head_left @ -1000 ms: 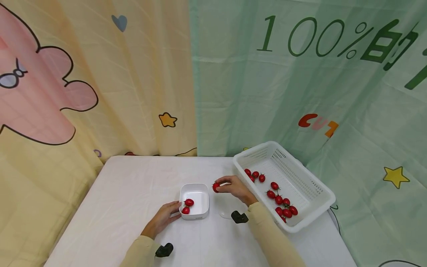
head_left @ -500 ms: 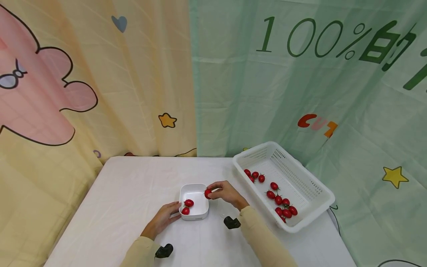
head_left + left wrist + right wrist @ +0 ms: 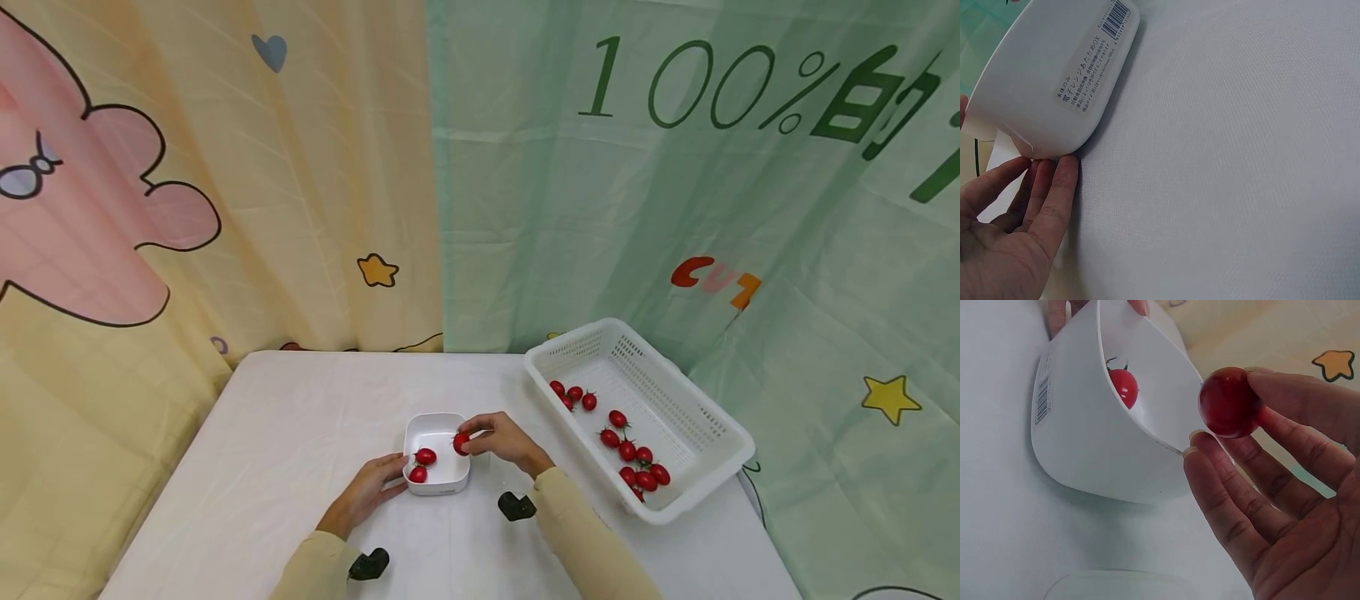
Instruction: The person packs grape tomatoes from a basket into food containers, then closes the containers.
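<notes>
My right hand [image 3: 504, 442] pinches a red cherry tomato [image 3: 1229, 403] between thumb and fingers, over the right rim of a small white box [image 3: 442, 483]. Inside that box lie two more cherry tomatoes [image 3: 425, 457], one with its green stem showing in the right wrist view. My left hand [image 3: 363, 493] holds the box at its left side. In the left wrist view its fingers [image 3: 1054, 200] lie against the outer wall, below a printed label [image 3: 1091, 72]; the right wrist view shows one fingertip [image 3: 1140, 306] over the rim.
A large white perforated basket [image 3: 720, 467] stands at the right of the white-covered table [image 3: 300, 417], with several cherry tomatoes [image 3: 627, 451] inside. A clear, flat lid-like piece [image 3: 1116, 581] lies on the table beside the box. Printed curtains [image 3: 525, 208] hang behind.
My right hand has carried the cherry tomato leftward from beside the basket to over the small box. My left hand and the box have stayed in place.
</notes>
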Demonstrator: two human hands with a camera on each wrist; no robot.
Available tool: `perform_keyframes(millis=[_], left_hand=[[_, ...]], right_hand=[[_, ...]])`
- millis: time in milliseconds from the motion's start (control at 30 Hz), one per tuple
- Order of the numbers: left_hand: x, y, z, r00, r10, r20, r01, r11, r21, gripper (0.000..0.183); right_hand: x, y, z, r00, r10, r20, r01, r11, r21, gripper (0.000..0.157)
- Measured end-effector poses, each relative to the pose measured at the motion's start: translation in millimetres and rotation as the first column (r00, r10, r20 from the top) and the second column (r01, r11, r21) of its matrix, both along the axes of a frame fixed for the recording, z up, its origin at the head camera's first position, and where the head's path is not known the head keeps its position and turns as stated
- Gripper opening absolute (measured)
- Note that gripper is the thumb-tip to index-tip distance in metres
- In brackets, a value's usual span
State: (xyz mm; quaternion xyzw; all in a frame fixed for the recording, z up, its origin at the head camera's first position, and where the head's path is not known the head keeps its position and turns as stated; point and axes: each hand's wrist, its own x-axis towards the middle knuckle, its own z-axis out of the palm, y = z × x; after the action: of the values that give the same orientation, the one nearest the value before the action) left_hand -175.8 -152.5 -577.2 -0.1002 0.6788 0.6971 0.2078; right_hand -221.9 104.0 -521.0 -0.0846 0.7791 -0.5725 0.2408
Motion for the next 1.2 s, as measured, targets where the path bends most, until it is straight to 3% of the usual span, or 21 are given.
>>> perform_keyframes(millis=[233, 600, 867, 1200], left_hand=[[-0.3, 0.2, 1.2, 1.000, 0.001, 0.004, -0.001, 1.000, -0.001, 0.056], [-0.3, 0.3, -0.5, 1.000, 0.004, 0.000, -0.004, 1.000, 0.008, 0.055], [-0.2, -0.4, 0.6, 1.000, -0.004, 0.000, 0.004, 1.000, 0.009, 0.055], [0.9, -2.1, 0.8, 1.000, -0.021, -0.008, 0.021, 1.000, 0.003, 0.058]], right_hand=[[-1.4, 2.9, -2.9, 0.999, 0.041, -0.009, -0.041, 0.999, -0.030, 0.031], [-1.1, 27.0, 10.2, 0.997, 0.038, -0.071, -0.042, 0.998, -0.052, 0.036], [-3.0, 54.3, 20.3, 0.995, -0.019, -0.096, 0.018, 1.000, -0.010, 0.037], [2.1, 89.9, 30.5, 0.988, -0.083, -0.133, 0.073, 0.994, -0.079, 0.039]])
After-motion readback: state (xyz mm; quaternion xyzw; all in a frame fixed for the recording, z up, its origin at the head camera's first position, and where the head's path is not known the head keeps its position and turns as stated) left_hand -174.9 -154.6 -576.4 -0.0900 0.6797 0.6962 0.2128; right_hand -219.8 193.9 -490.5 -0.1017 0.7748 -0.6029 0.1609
